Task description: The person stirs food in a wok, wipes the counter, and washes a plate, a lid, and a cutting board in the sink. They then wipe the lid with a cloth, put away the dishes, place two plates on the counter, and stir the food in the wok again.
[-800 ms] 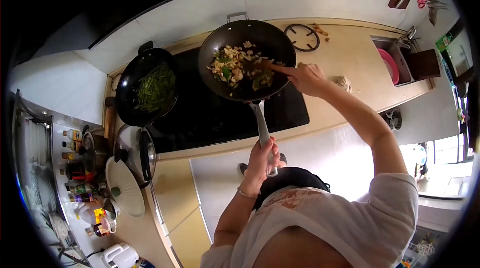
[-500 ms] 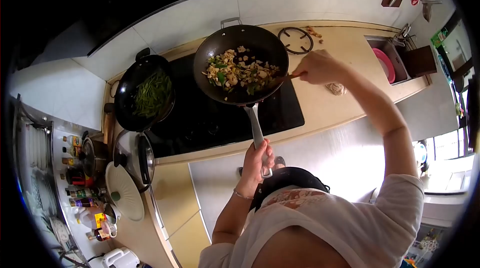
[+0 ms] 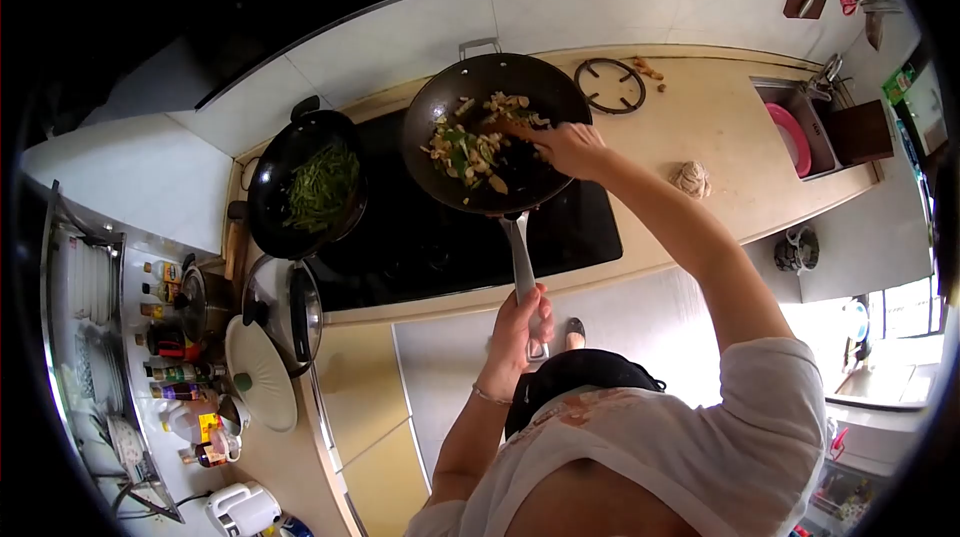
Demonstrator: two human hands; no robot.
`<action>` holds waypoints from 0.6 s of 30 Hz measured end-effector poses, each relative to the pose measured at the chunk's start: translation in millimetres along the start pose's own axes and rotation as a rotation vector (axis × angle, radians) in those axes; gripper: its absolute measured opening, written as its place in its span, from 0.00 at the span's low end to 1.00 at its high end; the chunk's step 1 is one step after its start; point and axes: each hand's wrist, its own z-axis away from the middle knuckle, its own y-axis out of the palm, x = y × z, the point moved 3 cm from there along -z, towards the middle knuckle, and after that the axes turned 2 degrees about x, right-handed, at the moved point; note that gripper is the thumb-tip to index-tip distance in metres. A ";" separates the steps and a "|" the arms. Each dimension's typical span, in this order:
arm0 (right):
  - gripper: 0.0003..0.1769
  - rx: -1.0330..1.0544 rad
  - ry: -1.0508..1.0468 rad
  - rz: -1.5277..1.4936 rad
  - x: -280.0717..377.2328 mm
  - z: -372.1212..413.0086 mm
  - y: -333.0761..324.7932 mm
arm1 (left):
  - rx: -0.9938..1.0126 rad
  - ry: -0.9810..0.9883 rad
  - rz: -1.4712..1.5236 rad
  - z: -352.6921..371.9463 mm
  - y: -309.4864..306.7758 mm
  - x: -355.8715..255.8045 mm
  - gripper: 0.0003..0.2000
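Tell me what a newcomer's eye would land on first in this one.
Probably the dark wok at upper centre, with chopped food in it; the left hand grips its handle and the right hand holds a wooden utensil in it. Next, perhaps, the black pan of greens to its left, and the bright pink basin in the sink at far right.

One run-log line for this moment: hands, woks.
left hand: gripping wok handle | right hand: holding wooden utensil inside wok | wok: chopped food | second wok: green vegetables, neither hand on it
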 end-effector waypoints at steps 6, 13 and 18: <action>0.16 0.134 0.049 0.087 -13.5 71.2 -64.2 | 0.044 0.005 -0.013 -2.0 0.6 0.0 0.09; 0.13 0.287 -0.160 0.145 1.2 73.9 -77.8 | 0.041 0.021 -0.022 -2.8 -1.8 0.1 0.09; 0.15 0.028 -0.056 -0.043 3.8 23.7 -37.5 | 0.032 0.037 -0.025 -2.7 -1.9 0.7 0.09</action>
